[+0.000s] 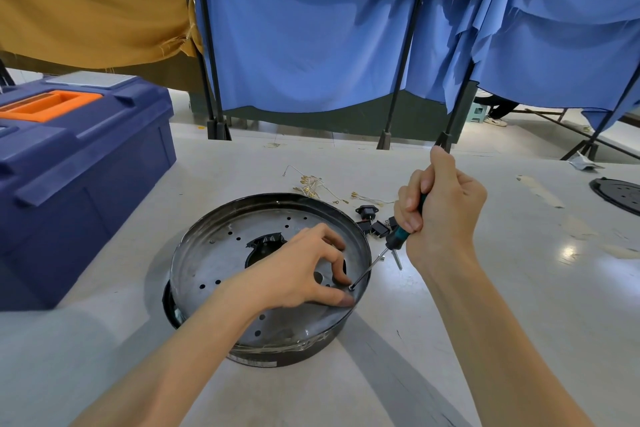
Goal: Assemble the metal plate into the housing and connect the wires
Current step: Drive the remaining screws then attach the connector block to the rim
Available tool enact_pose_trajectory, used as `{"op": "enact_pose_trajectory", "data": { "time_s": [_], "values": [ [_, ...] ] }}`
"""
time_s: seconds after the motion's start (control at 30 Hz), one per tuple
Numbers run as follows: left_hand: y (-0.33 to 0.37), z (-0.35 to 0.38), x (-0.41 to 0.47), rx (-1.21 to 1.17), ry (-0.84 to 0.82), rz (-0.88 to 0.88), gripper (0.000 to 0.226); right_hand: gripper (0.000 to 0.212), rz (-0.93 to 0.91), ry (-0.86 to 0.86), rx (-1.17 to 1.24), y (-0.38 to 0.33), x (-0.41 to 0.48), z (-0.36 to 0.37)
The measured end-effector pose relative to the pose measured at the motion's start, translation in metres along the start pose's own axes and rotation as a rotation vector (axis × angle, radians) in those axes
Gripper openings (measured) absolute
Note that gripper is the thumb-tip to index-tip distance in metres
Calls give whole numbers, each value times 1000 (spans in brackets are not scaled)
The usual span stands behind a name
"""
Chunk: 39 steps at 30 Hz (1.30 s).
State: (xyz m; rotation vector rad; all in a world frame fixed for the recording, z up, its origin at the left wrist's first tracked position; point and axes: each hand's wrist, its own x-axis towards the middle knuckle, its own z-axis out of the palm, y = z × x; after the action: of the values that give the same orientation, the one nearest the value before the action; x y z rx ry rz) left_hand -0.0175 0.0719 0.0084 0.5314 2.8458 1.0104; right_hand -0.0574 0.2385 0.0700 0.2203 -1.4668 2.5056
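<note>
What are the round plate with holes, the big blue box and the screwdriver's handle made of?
Round plate: looks like bare metal, dull grey with soft reflections and punched holes.
Blue box: probably moulded plastic, uniform matte colour with rounded ribs.
Screwdriver handle: likely plastic or rubber, black and green, mostly hidden by the right hand.

Both forearms bare, my left hand [298, 267] reaches in palm down, thumb stretched flat, fingers arched, index curled toward the thumb tip; whether they pinch anything is unclear. My right hand [440, 211], wrist raised, fists around a screwdriver [398, 237] handle, thumb on top.
</note>
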Motion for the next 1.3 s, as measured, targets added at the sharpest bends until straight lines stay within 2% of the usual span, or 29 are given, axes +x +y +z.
{"op": "enact_pose_trajectory", "data": {
  "time_s": [0.2,0.27,0.33,0.43,0.53,0.63,0.7,0.8,0.9,1.0,1.07,1.2,1.3],
  "values": [
    [-2,1,1,-5,1,-4,21,60,9,-73,-29,0,-2,3],
    [-2,1,1,1,3,-1,21,54,39,-229,-61,-2,-3,1],
    [-2,1,1,5,2,-1,21,47,87,-473,-114,-7,-3,-2],
    [-1,1,1,-6,4,-12,22,41,109,-703,-299,-14,0,-3],
    [1,1,0,-21,14,-11,22,41,36,-773,-606,-25,1,-7],
    [3,1,-1,-39,20,-16,25,28,-49,-855,-781,-36,-1,-12],
    [6,1,-1,-80,40,-38,31,38,-124,-802,-812,-37,-4,-10],
    [7,0,0,-175,64,-46,34,46,-356,-600,-894,-29,-10,-2],
    [9,-3,-1,-370,65,-53,36,56,-563,-417,-1011,-13,-13,6],
    [15,-2,0,-489,74,-23,48,56,-675,-276,-1060,2,-15,15],
    [20,-2,0,-496,82,8,38,55,-714,-221,-1068,9,-18,19],
    [20,-2,0,-472,78,0,22,57,-714,-242,-1082,12,-20,22],
    [23,-1,0,-438,74,-2,19,51,-546,-386,-1140,0,-15,17]
  ]
}}
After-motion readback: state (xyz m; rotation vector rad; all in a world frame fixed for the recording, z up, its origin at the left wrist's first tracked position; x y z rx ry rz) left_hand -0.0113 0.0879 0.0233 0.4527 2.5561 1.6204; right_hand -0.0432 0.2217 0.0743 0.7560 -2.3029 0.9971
